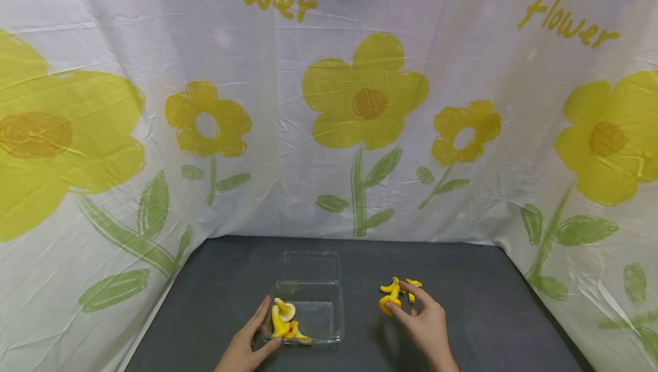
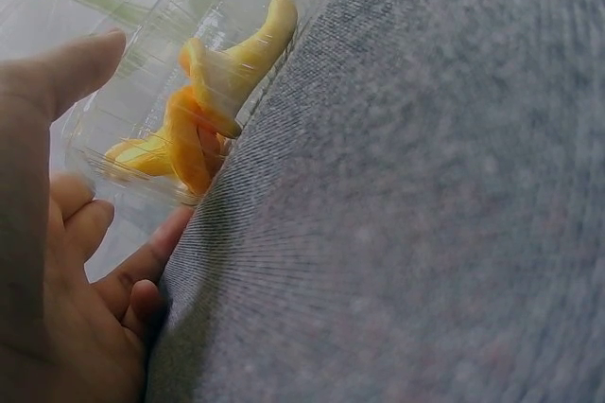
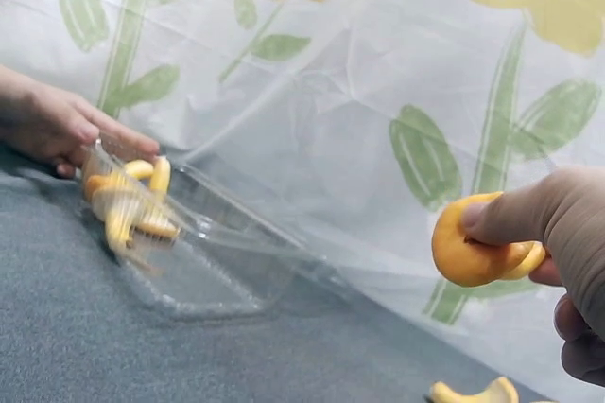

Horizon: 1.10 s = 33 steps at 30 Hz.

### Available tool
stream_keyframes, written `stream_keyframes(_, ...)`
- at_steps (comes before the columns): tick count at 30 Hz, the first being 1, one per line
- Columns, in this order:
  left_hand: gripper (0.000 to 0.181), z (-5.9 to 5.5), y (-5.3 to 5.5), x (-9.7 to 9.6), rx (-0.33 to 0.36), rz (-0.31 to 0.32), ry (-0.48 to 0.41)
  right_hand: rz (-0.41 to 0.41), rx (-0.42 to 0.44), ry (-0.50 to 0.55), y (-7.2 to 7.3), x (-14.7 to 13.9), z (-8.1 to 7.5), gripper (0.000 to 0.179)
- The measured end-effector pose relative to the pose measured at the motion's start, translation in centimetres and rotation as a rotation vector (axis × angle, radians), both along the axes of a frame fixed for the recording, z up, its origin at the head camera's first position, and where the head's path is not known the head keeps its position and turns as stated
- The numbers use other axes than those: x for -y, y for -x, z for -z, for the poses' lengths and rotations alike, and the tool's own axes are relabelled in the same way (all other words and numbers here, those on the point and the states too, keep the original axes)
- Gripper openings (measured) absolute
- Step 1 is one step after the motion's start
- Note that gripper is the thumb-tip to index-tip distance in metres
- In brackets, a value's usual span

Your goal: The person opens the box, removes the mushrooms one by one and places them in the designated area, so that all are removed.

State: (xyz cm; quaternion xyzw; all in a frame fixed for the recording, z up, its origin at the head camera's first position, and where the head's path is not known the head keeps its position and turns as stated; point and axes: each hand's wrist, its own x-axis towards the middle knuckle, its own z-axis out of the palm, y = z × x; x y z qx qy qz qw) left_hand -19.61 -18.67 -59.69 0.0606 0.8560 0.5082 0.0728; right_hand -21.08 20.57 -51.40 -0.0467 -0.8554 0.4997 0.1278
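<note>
A clear plastic box [image 1: 341, 318], its lid [image 1: 311, 254] folded back behind it, stands on the dark table. Several yellow mushrooms [image 1: 279, 326] lie heaped at its left end. My left hand [image 1: 248, 338] rests against the box's left front corner, thumb along the front and straight fingers along the left wall. To the right, my right hand [image 1: 428, 325] pinches one yellow mushroom [image 3: 463, 247] between thumb and fingers, its rounded orange-yellow cap toward the right wrist view. Beyond the fingertips, more yellow mushrooms [image 1: 413, 284] lie on the table, partly covered by the hand.
A dark grey cloth-like surface [image 1: 360, 258] covers the table. White curtains [image 1: 288, 200] printed with yellow flowers and green leaves hang along the back and both sides. One loose mushroom [image 3: 477, 392] shows below the right hand in the right wrist view.
</note>
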Motion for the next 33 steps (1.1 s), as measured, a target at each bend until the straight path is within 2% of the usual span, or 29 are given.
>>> stream_keyframes(10, 0.096, -0.2, -0.3, -0.1, 0.003, -0.005, 0.002, 0.030, 0.060, 0.011, -0.3, -0.1, 1.5, 0.063)
stream_keyframes(19, 0.095, -0.4, -0.1, -0.1, 0.021, -0.004, -0.001, 0.044, 0.066, 0.039, -0.5, 0.0, 2.7, 0.062)
stream_keyframes(25, 0.095, -0.4, -0.2, 0.0, 0.013, -0.007, 0.013, 0.044, 0.094, 0.026, -0.7, 0.6, 3.5, 0.062)
stream_keyframes(33, 0.094, -0.5, -0.2, 0.0, 0.014, -0.009, 0.016, 0.034, 0.086, -0.017, -0.7, 1.3, 4.7, 0.061)
